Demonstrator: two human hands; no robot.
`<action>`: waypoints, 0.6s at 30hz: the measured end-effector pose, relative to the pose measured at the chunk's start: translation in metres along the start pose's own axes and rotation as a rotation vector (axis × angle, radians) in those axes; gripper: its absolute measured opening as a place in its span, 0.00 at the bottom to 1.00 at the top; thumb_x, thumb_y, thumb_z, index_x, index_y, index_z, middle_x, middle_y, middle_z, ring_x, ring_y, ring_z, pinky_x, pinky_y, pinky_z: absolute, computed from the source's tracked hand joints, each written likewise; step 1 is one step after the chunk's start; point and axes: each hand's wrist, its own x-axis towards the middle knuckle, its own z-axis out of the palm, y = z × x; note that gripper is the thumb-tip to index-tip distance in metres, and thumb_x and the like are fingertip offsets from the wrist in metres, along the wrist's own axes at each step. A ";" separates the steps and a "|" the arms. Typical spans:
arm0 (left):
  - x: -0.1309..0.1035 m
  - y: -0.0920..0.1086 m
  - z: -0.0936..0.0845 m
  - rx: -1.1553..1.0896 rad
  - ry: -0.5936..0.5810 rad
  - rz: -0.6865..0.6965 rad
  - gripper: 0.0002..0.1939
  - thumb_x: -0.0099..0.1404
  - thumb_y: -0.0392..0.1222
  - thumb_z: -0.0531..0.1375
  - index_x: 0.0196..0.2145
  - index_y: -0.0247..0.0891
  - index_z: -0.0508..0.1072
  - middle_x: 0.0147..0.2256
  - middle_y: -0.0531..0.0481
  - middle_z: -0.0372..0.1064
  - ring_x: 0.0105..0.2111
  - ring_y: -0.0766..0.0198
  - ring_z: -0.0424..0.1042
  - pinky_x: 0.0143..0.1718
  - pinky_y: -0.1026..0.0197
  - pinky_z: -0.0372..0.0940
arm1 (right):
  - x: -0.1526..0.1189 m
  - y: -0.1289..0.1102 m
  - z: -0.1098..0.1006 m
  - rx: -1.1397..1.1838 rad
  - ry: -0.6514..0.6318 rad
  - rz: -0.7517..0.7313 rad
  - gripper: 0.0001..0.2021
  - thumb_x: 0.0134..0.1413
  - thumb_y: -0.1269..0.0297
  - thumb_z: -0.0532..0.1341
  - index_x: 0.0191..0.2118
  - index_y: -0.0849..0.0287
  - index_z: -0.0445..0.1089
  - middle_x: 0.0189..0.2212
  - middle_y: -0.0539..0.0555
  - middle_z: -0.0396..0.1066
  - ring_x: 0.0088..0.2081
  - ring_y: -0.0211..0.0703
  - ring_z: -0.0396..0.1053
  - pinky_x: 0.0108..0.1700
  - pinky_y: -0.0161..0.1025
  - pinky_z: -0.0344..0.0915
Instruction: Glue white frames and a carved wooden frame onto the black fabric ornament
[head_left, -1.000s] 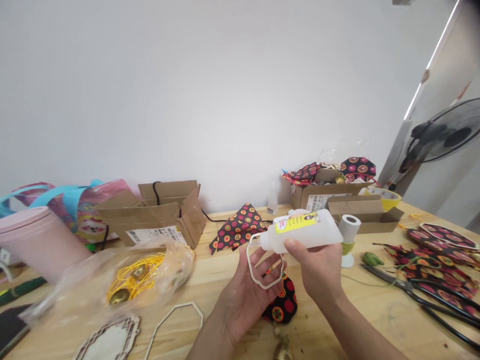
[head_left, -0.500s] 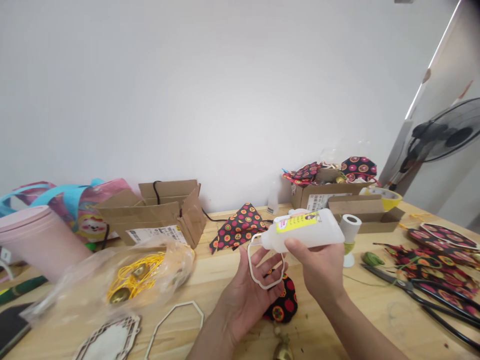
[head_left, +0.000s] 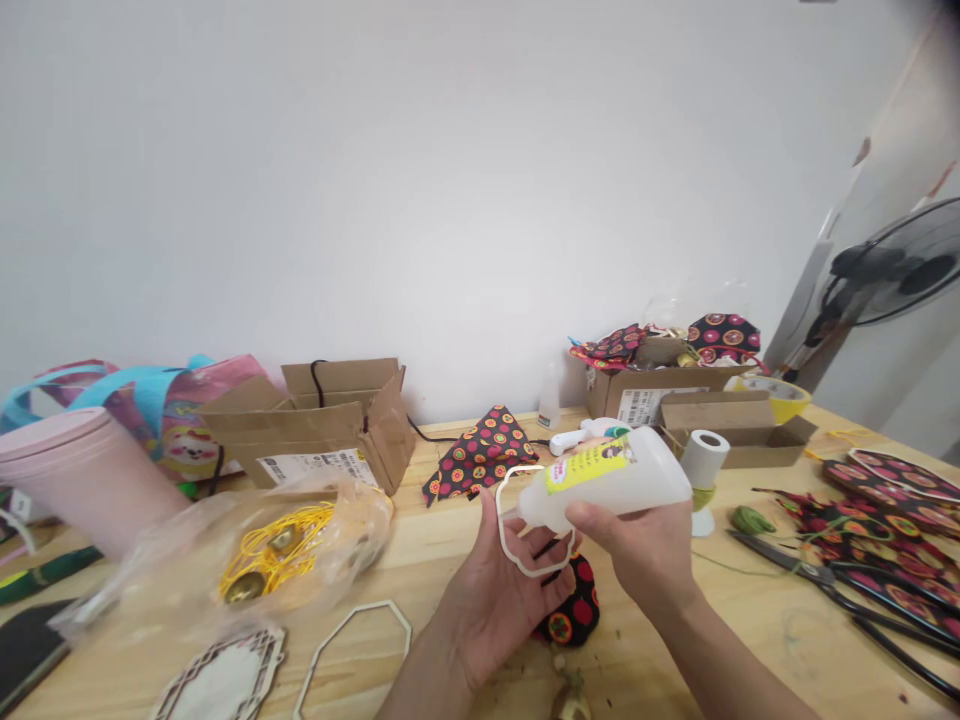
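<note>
A thin pale scalloped frame stands upright in my left hand, its rim held between thumb and fingers. My right hand is wrapped round a translucent white bottle with a yellow label. The bottle is tilted, its nozzle pointing down and left at the left side of the frame; whether the tip touches the rim is hard to tell. Beneath my hands a dark patterned fabric piece lies on the wooden table, partly hidden, with a brass bell below it.
Patterned fabric lies behind my hands. On the left are an open cardboard box, bagged yellow cords, a pink tumbler and an octagonal frame. To the right are a white spool, black scissors and filled boxes.
The bottle has tipped further, its nozzle end moving lower against the frame. My left hand still holds the frame in nearly the same place. The view has shifted slightly.
</note>
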 end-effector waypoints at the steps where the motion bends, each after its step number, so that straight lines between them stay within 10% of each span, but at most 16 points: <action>1: 0.000 0.000 0.000 -0.005 0.002 -0.004 0.29 0.57 0.62 0.49 0.43 0.35 0.69 0.38 0.45 0.71 0.37 0.61 0.69 0.36 0.61 0.62 | 0.000 -0.001 0.000 0.003 -0.002 0.000 0.14 0.29 0.74 0.70 0.29 0.57 0.73 0.23 0.50 0.76 0.23 0.44 0.73 0.24 0.36 0.72; 18: -0.001 0.002 0.001 -0.010 0.024 -0.001 0.30 0.58 0.62 0.48 0.46 0.36 0.68 0.38 0.45 0.72 0.37 0.61 0.70 0.36 0.61 0.62 | 0.000 -0.007 0.002 -0.033 -0.117 0.022 0.13 0.28 0.70 0.70 0.27 0.58 0.70 0.22 0.51 0.75 0.22 0.45 0.72 0.21 0.37 0.71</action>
